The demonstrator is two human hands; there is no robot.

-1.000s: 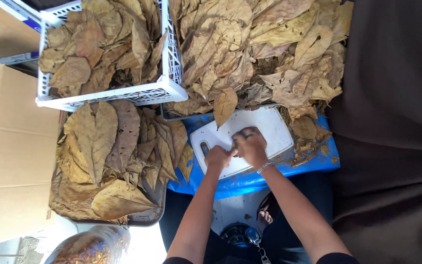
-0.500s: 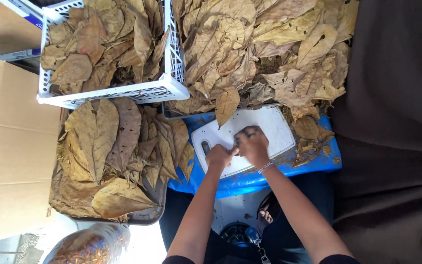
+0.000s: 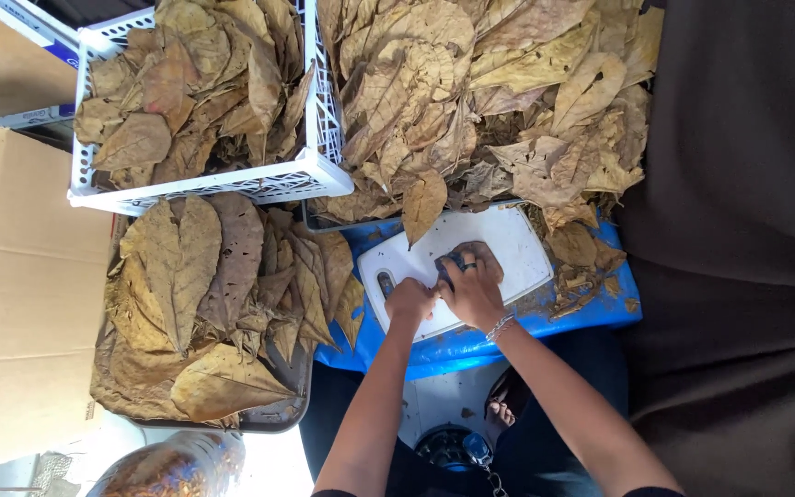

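A white cutting board (image 3: 517, 241) lies on a blue surface (image 3: 471, 345), and both my hands rest on it. My right hand (image 3: 473, 287), with a ring and a bracelet, presses down on a small brown dried leaf (image 3: 482, 250). A dark object (image 3: 448, 267) shows under its fingers. My left hand (image 3: 410, 302) is curled into a fist right beside it, near the board's handle slot (image 3: 385, 283). What the fist holds is hidden. A single dried leaf (image 3: 423, 204) hangs over the board's far edge.
A big heap of dried brown leaves (image 3: 489, 101) lies beyond the board. A white plastic crate (image 3: 223, 189) of leaves stands at the upper left. Below it a dark tray (image 3: 278, 419) is stacked with flat leaves. A cardboard box (image 3: 29, 313) is at far left, dark cloth (image 3: 747, 248) at right.
Both hands stay on the cutting board in nearly the same place; the right hand's fingers have shifted slightly over the leaf.
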